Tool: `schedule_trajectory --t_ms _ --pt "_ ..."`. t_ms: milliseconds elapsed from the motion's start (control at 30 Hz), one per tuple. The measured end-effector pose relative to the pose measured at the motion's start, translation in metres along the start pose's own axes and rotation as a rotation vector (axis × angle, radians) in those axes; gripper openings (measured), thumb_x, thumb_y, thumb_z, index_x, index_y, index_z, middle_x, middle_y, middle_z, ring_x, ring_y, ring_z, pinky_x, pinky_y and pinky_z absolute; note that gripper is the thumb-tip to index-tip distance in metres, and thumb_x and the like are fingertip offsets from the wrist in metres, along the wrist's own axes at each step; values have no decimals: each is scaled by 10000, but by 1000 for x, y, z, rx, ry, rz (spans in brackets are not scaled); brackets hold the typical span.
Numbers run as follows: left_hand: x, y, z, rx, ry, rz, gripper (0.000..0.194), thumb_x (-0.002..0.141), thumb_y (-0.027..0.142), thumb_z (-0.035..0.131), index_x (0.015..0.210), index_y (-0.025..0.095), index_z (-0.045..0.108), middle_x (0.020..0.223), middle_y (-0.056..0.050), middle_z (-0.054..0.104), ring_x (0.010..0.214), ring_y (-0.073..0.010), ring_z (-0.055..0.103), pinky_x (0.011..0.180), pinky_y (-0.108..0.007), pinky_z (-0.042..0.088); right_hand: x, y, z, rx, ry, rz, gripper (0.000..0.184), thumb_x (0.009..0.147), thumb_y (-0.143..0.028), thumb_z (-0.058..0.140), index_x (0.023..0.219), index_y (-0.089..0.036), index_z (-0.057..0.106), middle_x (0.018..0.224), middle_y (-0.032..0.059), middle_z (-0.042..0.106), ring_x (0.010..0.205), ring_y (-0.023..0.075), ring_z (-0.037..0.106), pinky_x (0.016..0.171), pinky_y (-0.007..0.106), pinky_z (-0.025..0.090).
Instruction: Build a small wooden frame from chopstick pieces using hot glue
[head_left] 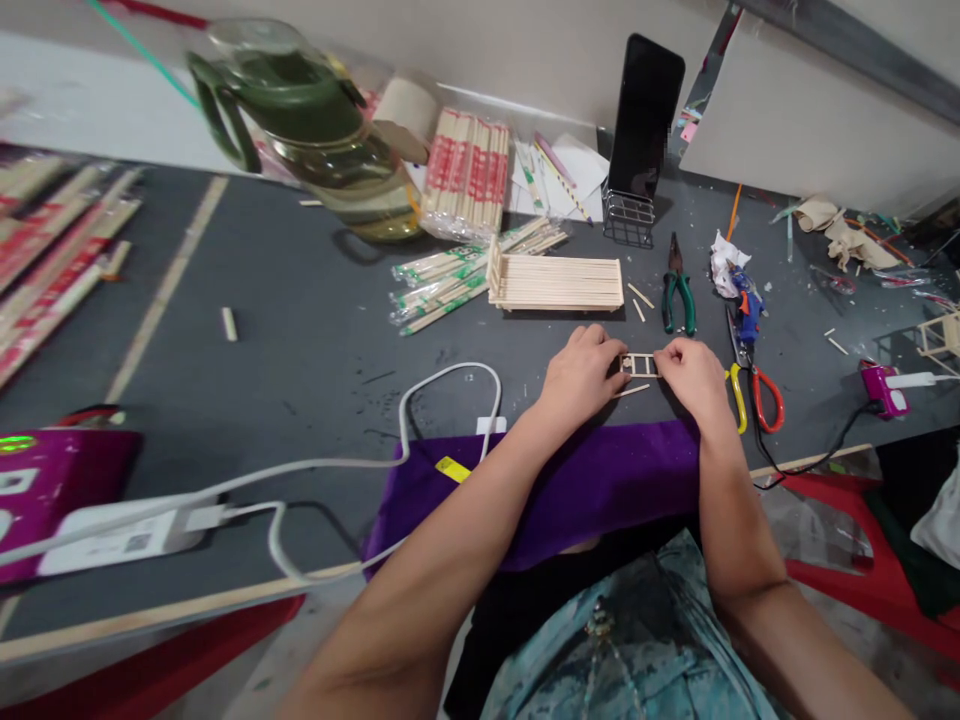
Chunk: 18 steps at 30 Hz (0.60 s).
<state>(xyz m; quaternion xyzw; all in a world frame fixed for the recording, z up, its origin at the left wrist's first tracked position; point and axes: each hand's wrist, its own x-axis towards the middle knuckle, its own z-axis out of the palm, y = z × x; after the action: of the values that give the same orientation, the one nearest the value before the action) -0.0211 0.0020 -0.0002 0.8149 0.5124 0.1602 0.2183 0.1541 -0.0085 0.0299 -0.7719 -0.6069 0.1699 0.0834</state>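
A small ladder-like frame of wooden sticks lies on the dark table between my hands. My left hand pinches its left end with thumb and fingers. At the right end, the fingers of my right hand are closed on the same frame. A loose wooden stick rests just below it. Beyond my hands stands a small bed-shaped model of pale sticks. Two short stick pieces lie beside the model's right end.
Green-handled pliers, a blue glue gun and red-and-yellow-handled scissors lie to the right. Chopstick packs, a jug and a phone stand behind. A white cable crosses purple cloth.
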Motion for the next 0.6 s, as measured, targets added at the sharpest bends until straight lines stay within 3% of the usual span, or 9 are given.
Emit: schedule_trajectory --t_ms 333,600 --pt "1 -1 1 -1 4 7 231 881 307 676 1086 202 687 1052 -83 600 1061 -269 540 869 -376 503 0 0 0 4 -22 -36 208 884 -367 583 744 -239 669 766 -1 703 741 173 602 643 272 322" --pt "1 -4 3 -12 25 25 248 871 316 689 1095 210 688 1010 -78 603 1029 -270 554 842 -370 491 -1 -1 -1 -32 -37 -44 194 885 -362 584 775 -245 692 786 13 715 768 190 630 672 276 368"
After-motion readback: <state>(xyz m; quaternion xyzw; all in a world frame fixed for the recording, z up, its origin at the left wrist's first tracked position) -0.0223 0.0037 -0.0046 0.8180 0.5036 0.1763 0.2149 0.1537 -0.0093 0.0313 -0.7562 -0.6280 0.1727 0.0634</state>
